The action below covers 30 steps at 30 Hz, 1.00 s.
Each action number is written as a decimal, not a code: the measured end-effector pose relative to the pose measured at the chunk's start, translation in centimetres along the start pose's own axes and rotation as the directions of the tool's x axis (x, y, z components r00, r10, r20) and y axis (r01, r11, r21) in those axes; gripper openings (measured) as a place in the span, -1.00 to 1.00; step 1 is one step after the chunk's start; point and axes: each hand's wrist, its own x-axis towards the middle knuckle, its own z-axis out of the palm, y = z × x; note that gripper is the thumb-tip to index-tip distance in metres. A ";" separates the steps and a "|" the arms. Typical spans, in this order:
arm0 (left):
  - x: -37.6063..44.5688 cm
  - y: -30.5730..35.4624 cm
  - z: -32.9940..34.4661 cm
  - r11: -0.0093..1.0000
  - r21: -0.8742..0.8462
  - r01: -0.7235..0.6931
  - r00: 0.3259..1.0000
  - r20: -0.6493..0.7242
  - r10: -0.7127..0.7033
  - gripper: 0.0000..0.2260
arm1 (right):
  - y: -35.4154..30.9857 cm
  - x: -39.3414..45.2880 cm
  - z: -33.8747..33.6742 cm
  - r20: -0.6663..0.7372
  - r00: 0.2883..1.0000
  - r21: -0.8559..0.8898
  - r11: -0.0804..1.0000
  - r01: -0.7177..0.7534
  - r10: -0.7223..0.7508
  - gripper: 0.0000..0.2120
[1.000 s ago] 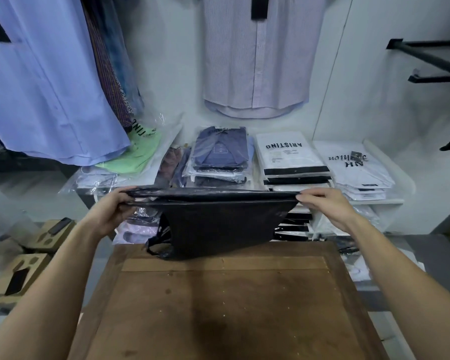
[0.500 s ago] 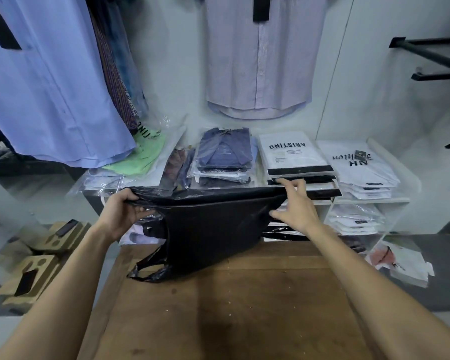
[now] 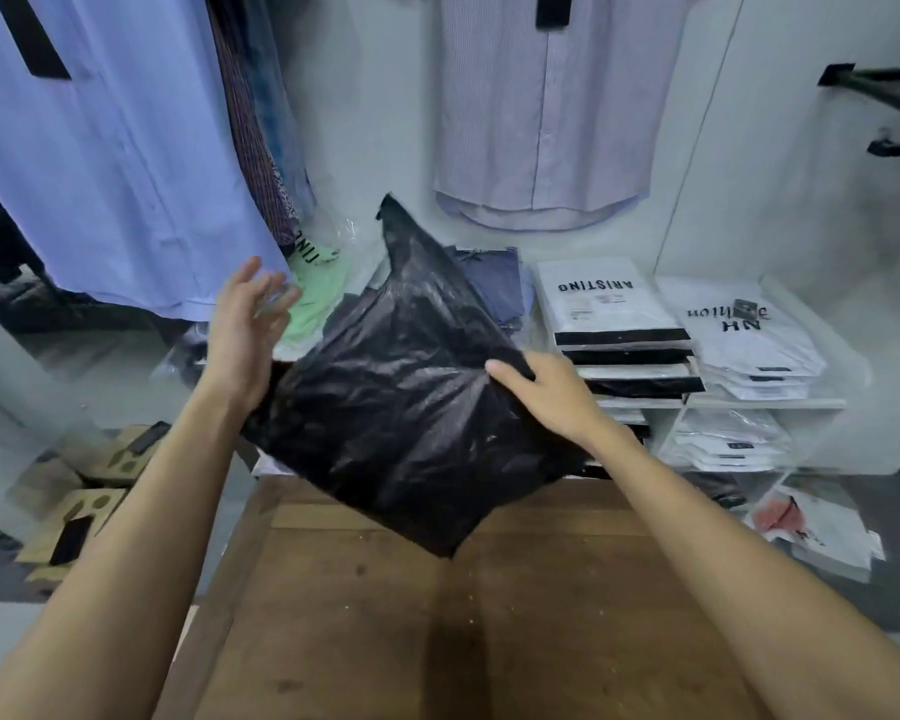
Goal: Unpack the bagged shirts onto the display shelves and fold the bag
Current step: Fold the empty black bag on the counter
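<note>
A black plastic bag [image 3: 401,387], flattened and partly folded, hangs tilted in the air above the far edge of the wooden table [image 3: 437,631]. My right hand [image 3: 546,392] pinches its right edge, thumb on top. My left hand [image 3: 245,324] is beside the bag's left edge with fingers spread, holding nothing. Behind the bag, packaged shirts lie on the white display shelf [image 3: 765,402]: a green one [image 3: 318,298], a navy stack [image 3: 494,283], a white "ARISTINO" stack [image 3: 609,304] and a white stack [image 3: 749,335] at the right.
Shirts hang on the wall: a light blue one [image 3: 110,158] at left, a pale striped one [image 3: 546,111] at centre. Cardboard boxes [image 3: 74,522] sit on the floor left. More packaged shirts fill the lower shelf [image 3: 728,439]. Loose packets [image 3: 811,527] lie on the floor right.
My left hand has let go of the bag and opened. The bag has swung up and turned diagonal, held by my right hand alone, which shifted along its edge.
</note>
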 end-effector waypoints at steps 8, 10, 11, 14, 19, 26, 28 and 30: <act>0.2 -3.0 -5.1 0.995 0.042 0.087 0.893 -0.445 -0.060 -0.73 | 3.0 -0.7 -0.1 0.025 0.936 0.556 0.773 -0.305 0.351 -0.77; -2.0 -6.9 -5.4 0.927 0.098 0.362 0.914 -0.235 -0.332 -0.44 | 4.5 -2.3 1.0 0.121 0.898 0.650 0.649 -0.394 0.424 -0.76; -3.8 -8.5 -4.7 0.872 0.140 0.468 0.883 -0.100 -0.458 -0.34 | 5.5 -3.2 2.0 0.177 0.874 0.651 0.613 -0.448 0.452 -0.74; -8.5 -12.9 -1.8 0.782 0.123 0.611 0.764 0.167 -0.624 -0.42 | 8.1 -5.9 4.7 0.281 0.767 0.579 0.535 -0.614 0.576 -0.58; -10.3 -19.6 -1.0 0.716 0.223 0.661 0.739 -0.030 -0.673 -0.57 | 10.3 -8.4 6.2 0.419 0.633 0.431 0.471 -0.770 0.651 -0.62; -11.5 -21.9 -3.1 0.569 0.406 0.715 0.603 0.054 -0.796 -0.41 | 12.9 -11.5 6.3 0.382 0.496 0.187 0.461 -0.868 0.780 -0.58; -11.3 -21.9 -3.7 0.687 0.321 0.652 0.711 0.056 -0.701 -0.31 | 12.3 -12.0 5.9 0.364 0.546 0.275 0.473 -0.837 0.754 -0.78; -10.9 -21.0 -4.0 0.805 0.213 0.553 0.818 0.041 -0.573 -0.28 | 11.7 -11.7 5.2 0.310 0.623 0.383 0.506 -0.773 0.718 -0.85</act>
